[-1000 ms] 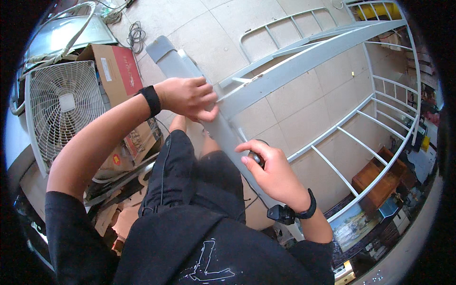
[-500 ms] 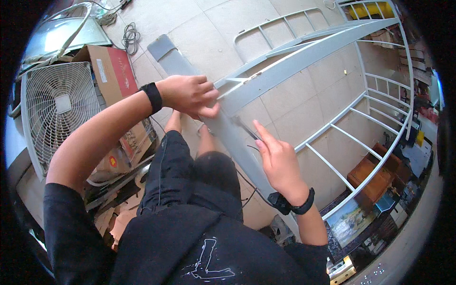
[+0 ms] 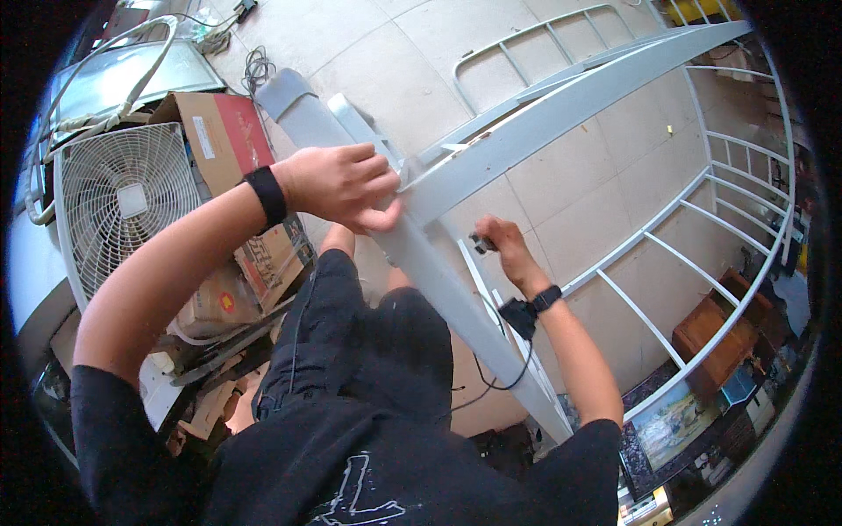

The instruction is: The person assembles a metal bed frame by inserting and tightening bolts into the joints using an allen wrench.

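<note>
Corner's looking partway done, as far as can be judged. The long grey rail (image 3: 570, 118) is met by the grey post (image 3: 445, 285) right by the left hand (image 3: 346, 188), with the post slanted across in front of the knees. The left grip is curled down on that post, apparently to keep it steady; whether something tiny is also pinched in there can't be told, the fingertips are hidden. A small dark tool-like thing (image 3: 479, 243) is gripped in the right hand (image 3: 502, 244), held clear of the post. No fastener can be made out at the joint, so it can't be confirmed as secured; tightening is probably what's left. The white slatted frame (image 3: 645, 232) is seen off to the right, not touched by either hand.
</note>
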The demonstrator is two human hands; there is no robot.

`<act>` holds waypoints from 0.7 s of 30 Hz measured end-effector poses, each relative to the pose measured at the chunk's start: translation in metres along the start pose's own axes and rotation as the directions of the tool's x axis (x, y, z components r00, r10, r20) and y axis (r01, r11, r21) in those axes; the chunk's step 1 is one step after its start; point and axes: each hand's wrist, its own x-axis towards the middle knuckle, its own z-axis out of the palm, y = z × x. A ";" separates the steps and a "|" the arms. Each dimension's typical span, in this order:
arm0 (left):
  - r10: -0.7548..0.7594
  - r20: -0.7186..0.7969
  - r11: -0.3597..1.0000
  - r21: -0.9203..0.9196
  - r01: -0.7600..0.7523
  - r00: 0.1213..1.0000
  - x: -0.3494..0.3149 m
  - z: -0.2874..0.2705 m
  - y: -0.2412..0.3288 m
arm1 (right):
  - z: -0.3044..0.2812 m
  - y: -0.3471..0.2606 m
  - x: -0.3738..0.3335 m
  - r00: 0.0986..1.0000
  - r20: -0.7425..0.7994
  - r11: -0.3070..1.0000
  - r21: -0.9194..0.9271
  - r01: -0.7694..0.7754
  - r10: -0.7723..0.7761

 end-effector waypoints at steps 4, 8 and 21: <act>0.011 0.005 1.000 -0.013 -0.011 1.000 0.002 -0.002 -0.004 | 0.030 0.014 0.039 0.990 0.091 0.979 0.186 0.088 -0.106; 0.029 -0.018 1.000 0.006 -0.028 0.999 0.002 -0.002 -0.003 | 0.055 0.042 0.050 0.979 0.150 0.959 0.269 0.091 -0.135; 0.015 0.056 0.991 -0.133 -0.008 0.998 0.008 -0.008 -0.009 | 0.083 0.038 0.094 0.884 -0.031 0.856 0.233 0.461 -0.467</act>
